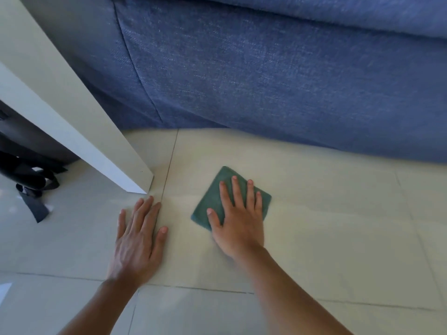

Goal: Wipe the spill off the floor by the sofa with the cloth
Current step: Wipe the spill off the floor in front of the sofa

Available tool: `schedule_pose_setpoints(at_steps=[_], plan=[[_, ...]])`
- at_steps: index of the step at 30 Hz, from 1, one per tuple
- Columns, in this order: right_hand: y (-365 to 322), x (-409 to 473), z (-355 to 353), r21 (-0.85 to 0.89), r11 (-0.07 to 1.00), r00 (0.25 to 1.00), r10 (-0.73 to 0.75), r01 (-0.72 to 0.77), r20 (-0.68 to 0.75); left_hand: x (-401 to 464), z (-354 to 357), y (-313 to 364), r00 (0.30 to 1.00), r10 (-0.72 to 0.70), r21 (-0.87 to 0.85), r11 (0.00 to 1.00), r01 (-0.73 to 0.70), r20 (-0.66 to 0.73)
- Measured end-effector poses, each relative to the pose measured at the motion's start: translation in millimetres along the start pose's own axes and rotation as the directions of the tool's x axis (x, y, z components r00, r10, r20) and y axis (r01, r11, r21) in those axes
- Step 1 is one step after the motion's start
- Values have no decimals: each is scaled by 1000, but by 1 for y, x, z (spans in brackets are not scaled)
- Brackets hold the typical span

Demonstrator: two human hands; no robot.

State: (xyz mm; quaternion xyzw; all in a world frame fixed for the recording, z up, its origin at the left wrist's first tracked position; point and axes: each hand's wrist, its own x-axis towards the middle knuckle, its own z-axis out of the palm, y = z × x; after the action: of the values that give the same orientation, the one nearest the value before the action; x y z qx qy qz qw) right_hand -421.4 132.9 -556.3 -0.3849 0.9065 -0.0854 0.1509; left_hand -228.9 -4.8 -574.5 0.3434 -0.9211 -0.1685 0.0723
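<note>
At five o'clock from centre, right hand (238, 222) presses a folded teal cloth (219, 200) flat on pale floor tiles (338, 238) below the blue fabric sofa (266, 76).
Fingers spread open for even pressure; left hand (137, 240), at seven o'clock, lies open-palmed, probably bracing. Spill not discernible.

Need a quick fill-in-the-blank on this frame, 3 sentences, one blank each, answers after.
1. The right hand presses flat on a folded ____ cloth.
2. The left hand rests palm-down on the bare ____, touching no cloth.
3. Behind the cloth stands a sofa covered in ____ fabric.

Answers: green; floor; blue
</note>
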Motion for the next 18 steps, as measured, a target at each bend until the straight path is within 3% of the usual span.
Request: schedule_pose_setpoints(at_steps=[5, 7, 9, 11, 13, 15, 18], plan=[[-4, -105, 24, 73, 989, 990, -134, 131, 33, 1, 1, 2, 1000, -5, -1, 1000, 5, -13], [31, -122, 23, 37, 998, 999, -50, 51, -18, 0, 1, 3, 1000, -9, -12, 1000, 9, -6], [67, -107, 12, -15, 992, 990, 124, -126, -66, 0, 1, 5, 1000, -16, -22, 1000, 16, -9], [83, -70, -1, 1, 950, 948, 310, -311, -69, 1, 2, 6, 1000, -12, -7, 1000, 12, -16], [74, -26, -8, 23, 921, 915, 388, -388, -111, 2, 3, 6, 1000, -5, 8, 1000, 5, -15], [48, 8, -8, 49, 924, 919, 381, -378, -104, 2, 3, 6, 1000, -4, 24, 1000, 4, -5], [-1, 25, 2, 17, 982, 980, 187, -186, -73, 0, 2, 8, 1000, -7, 21, 1000, 7, -3]])
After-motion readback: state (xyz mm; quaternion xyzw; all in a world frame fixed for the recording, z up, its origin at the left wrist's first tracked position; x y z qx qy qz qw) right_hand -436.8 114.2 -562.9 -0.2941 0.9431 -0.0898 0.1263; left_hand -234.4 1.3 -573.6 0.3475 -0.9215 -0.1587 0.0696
